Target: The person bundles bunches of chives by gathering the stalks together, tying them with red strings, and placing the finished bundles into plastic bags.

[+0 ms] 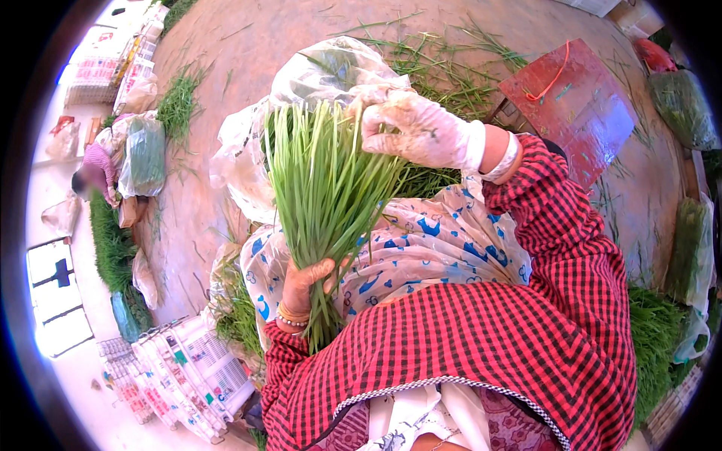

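My left hand [307, 284] wraps round a thick bunch of garlic chives [320, 188] low down, holding it upright over my lap. The pale cut ends fan out at the top, and the darker leaf ends hang below my fist. Beside the pale ends, my right hand [417, 129] in a soiled white glove has its fingers curled together. The fingertips touch the edge of the bunch; what they pinch is too small to make out. Under the bunch, a clear plastic sheet with blue prints [444, 240] covers my lap.
Clear plastic bags [331, 68] lie just beyond the bunch. Loose chives [459, 83] are strewn on the floor next to a wet red board [571, 105]. White crates [199, 368] stand at lower left; another person [98, 169] is by a filled bag at far left. More chives [654, 338] lie at right.
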A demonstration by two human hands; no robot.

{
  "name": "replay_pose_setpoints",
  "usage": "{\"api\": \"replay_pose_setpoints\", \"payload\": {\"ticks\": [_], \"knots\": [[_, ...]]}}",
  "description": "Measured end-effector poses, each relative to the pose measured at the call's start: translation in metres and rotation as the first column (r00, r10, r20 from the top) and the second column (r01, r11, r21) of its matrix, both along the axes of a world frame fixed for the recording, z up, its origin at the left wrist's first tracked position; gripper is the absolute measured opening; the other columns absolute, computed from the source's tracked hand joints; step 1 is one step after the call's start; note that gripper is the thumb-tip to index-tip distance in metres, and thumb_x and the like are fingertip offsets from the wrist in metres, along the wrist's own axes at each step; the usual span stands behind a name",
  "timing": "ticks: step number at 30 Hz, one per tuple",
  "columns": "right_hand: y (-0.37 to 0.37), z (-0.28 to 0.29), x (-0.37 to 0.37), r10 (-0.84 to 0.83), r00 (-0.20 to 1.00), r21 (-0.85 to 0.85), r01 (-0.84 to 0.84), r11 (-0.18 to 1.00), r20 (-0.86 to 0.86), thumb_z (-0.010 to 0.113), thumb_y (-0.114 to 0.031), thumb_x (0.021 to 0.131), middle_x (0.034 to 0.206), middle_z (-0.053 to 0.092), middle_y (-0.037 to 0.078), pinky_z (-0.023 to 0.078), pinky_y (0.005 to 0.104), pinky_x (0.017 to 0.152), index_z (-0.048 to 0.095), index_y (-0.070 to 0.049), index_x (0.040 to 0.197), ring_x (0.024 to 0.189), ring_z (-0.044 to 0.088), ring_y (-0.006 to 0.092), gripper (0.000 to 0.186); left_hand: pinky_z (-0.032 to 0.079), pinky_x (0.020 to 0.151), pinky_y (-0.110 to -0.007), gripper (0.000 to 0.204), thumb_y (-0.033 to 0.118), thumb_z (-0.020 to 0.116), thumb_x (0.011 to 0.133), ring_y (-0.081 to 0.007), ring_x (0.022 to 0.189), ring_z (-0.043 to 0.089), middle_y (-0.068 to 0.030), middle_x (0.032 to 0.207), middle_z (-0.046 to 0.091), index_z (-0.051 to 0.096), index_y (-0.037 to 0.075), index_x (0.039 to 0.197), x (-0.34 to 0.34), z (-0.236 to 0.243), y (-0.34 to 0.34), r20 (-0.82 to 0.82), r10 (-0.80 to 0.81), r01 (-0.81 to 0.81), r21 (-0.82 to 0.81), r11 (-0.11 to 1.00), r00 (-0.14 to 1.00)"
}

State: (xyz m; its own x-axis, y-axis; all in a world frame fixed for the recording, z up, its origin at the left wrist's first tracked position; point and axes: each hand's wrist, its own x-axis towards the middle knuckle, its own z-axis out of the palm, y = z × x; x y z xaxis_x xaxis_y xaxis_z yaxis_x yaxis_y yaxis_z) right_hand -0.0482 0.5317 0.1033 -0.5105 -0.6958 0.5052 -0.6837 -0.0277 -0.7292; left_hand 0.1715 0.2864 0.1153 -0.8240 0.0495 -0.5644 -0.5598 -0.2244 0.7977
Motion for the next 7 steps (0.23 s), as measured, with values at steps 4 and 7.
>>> {"api": "replay_pose_setpoints", "payload": {"ticks": [4,7], "knots": [[0.013,-0.021,0.008,-0.206,0.919,0.22,0.29,0.931,-0.337,0.065,-0.016,0.083,0.096,0.057,0.013,0.043,0.0409,0.089,0.055,-0.003,0.096,0.094,0.055,0.0297,0.02,0.039,0.049,-0.021,0.047,0.016,0.074,0.079,-0.0102,0.052,0.051,-0.0163,0.095,0.072,0.059,-0.001,0.119,-0.007,0.005,0.007,-0.013,-0.03,0.03,0.027,0.999,0.999],[0.015,-0.031,0.015,-0.281,0.818,0.254,0.45,0.856,-0.503,0.065,-0.016,0.088,0.104,0.057,0.013,0.042,0.0419,0.099,0.059,-0.011,0.097,0.103,0.056,0.0289,0.013,0.038,0.047,-0.02,0.057,0.024,0.076,0.078,-0.0094,0.05,0.049,-0.0131,0.094,0.07,0.056,-0.003,0.124,-0.006,-0.001,0.003,0.005,-0.102,0.102,-0.021,0.995,0.995]]}}
